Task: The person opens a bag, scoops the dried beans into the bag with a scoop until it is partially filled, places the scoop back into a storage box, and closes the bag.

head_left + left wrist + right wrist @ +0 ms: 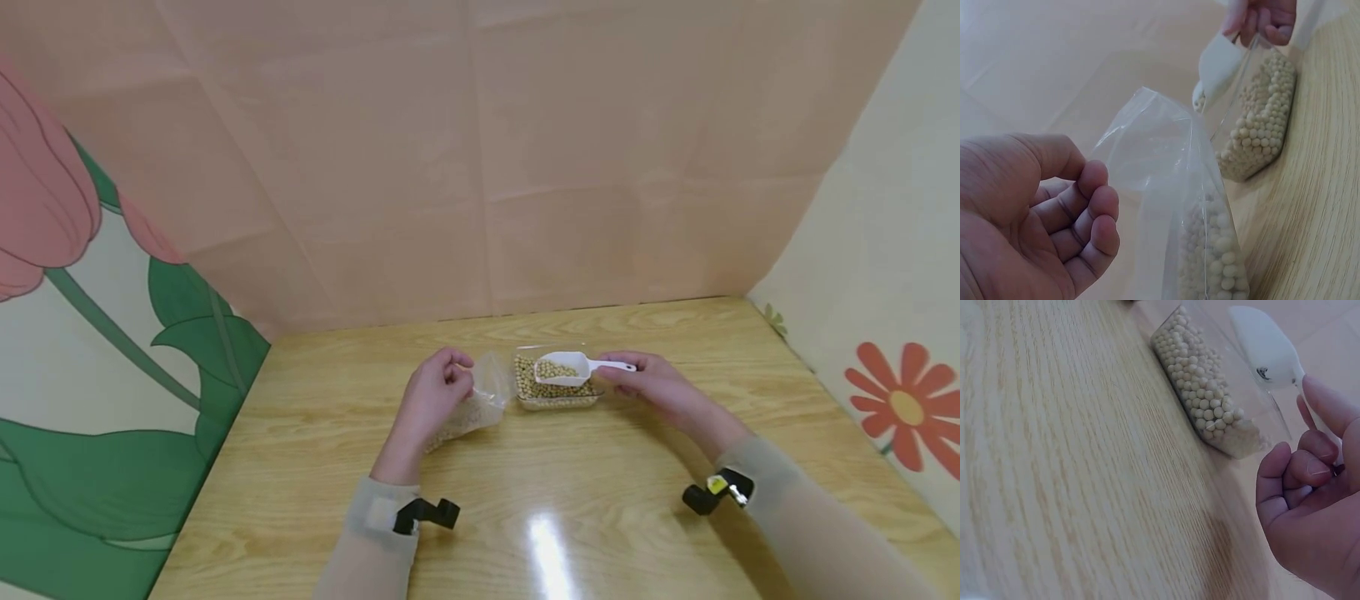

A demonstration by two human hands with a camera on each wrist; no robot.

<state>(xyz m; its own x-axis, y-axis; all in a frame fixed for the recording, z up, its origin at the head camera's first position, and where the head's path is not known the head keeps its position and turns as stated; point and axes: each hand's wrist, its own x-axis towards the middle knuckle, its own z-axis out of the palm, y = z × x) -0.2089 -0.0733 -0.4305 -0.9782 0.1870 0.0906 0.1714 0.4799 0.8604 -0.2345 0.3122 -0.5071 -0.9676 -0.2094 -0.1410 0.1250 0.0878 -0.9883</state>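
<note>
My right hand (652, 383) holds a white plastic scoop (579, 362) by its handle. Soybeans (556, 371) lie in the scoop, which is above a clear rectangular container (558, 403) partly filled with more soybeans. In the right wrist view, the thumb lies along the scoop's handle and the other fingers are curled. To the left of the container, a clear plastic bag (491, 393) with soybeans in its lower part stands with its top raised. My left hand (442, 385) pinches the bag's edge with curled fingers (1105, 203); the exact contact is partly hidden.
Everything stands on a wood-grain table (525, 483). A pinkish cloth backdrop (480, 167) rises behind it. Flower-printed panels border the left and right sides. Each forearm wears a strap with a black camera mount (427, 512).
</note>
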